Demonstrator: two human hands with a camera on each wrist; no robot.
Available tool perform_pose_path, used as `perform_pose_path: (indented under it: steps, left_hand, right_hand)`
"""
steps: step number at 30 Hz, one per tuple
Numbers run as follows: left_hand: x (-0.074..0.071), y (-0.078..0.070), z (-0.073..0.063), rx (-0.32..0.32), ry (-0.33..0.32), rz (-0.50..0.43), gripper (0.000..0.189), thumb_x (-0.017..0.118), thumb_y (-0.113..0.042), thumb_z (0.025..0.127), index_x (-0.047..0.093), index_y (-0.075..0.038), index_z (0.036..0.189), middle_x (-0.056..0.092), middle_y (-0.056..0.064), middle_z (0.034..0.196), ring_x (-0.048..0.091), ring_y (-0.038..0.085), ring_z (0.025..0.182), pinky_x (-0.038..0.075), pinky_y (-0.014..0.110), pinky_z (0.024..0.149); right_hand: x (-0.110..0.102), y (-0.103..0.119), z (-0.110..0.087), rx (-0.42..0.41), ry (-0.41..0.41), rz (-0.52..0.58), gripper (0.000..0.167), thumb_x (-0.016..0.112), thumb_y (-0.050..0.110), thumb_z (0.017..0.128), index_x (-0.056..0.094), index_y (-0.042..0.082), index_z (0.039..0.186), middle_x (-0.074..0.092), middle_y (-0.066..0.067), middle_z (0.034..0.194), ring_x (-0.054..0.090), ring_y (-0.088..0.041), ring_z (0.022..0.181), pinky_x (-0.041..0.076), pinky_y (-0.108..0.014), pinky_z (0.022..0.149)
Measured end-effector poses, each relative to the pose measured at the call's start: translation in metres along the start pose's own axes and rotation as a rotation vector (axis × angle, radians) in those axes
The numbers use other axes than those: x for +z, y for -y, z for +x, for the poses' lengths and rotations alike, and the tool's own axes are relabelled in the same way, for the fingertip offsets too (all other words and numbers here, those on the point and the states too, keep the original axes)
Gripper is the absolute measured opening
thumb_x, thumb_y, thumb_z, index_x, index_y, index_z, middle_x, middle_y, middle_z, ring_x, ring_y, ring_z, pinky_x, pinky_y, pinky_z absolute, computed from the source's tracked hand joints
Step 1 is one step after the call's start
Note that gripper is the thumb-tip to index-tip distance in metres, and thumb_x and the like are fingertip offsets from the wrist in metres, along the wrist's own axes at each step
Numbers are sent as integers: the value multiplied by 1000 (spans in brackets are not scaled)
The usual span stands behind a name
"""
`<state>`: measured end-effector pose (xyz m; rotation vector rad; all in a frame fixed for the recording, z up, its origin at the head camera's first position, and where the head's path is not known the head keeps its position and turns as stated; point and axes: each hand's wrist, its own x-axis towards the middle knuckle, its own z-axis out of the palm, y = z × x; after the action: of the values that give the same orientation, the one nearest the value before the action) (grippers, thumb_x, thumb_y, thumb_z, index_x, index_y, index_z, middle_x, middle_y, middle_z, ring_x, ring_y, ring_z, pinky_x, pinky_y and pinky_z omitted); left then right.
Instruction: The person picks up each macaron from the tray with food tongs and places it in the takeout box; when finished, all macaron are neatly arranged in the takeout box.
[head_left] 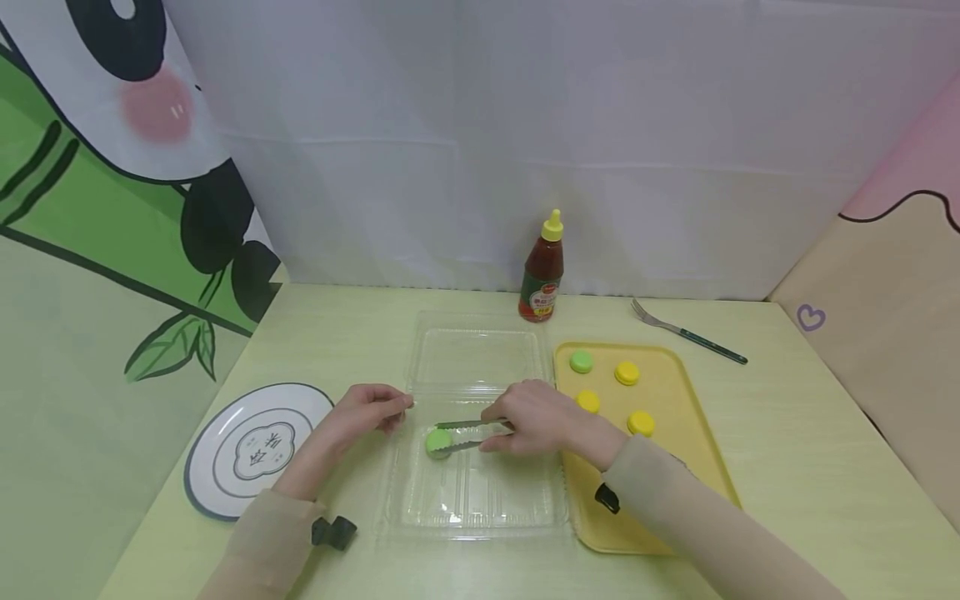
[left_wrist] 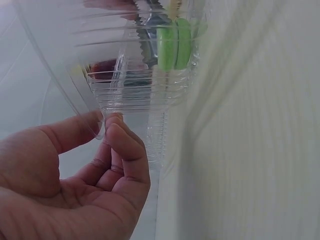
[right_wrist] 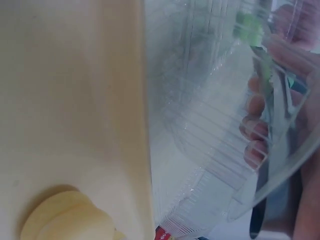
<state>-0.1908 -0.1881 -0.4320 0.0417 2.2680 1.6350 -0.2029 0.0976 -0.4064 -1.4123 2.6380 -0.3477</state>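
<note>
My left hand pinches the left rim of an open clear plastic container between thumb and fingers. In my right hand is a pair of metal tongs with serrated edges, reaching left over the container's base. Its tips lie on either side of a green macaron in the left part of that base. The left wrist view shows the green macaron through the clear wall, standing on edge beside a serrated tong arm. The container's lid half lies folded back, away from me.
On the right, a yellow tray holds another green macaron and three yellow macarons; my right forearm crosses it. A white plate sits at left. Behind stand a sauce bottle and, farther right, a fork lying flat.
</note>
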Motion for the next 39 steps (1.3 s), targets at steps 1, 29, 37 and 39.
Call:
perform_pose_path:
  steps: [1, 29, 37, 39]
  left_hand:
    - [0, 0, 0, 0, -1, -3, 27, 63, -15, 99, 65, 11, 106, 61, 2, 77, 56, 14, 71, 49, 28, 69]
    - [0, 3, 3, 5, -11, -23, 24, 62, -11, 98, 65, 12, 102, 61, 1, 74, 55, 13, 68, 49, 27, 66]
    - [1, 3, 3, -2, -14, -23, 24, 62, -11, 98, 65, 13, 102, 60, 0, 72, 54, 12, 67, 49, 26, 66]
    - [1, 3, 3, -4, -14, -24, 24, 62, -11, 98, 65, 13, 102, 59, 0, 72, 54, 12, 67, 49, 26, 66]
  right_hand:
    - [0, 0, 0, -1, -2, 1, 28, 72, 42, 91, 61, 20, 78, 39, 10, 56, 36, -4, 51, 26, -22, 50]
    - [-9, 1, -7, 38, -9, 42, 34, 73, 48, 88, 69, 14, 85, 42, 10, 57, 35, -4, 52, 27, -23, 50]
    - [-18, -6, -17, 64, -18, 55, 43, 72, 54, 87, 68, 11, 81, 35, 10, 56, 32, -2, 50, 25, -23, 50]
    - [-21, -9, -20, 70, -23, 54, 45, 72, 55, 87, 67, 10, 81, 34, 9, 57, 31, -2, 50, 23, -23, 50]
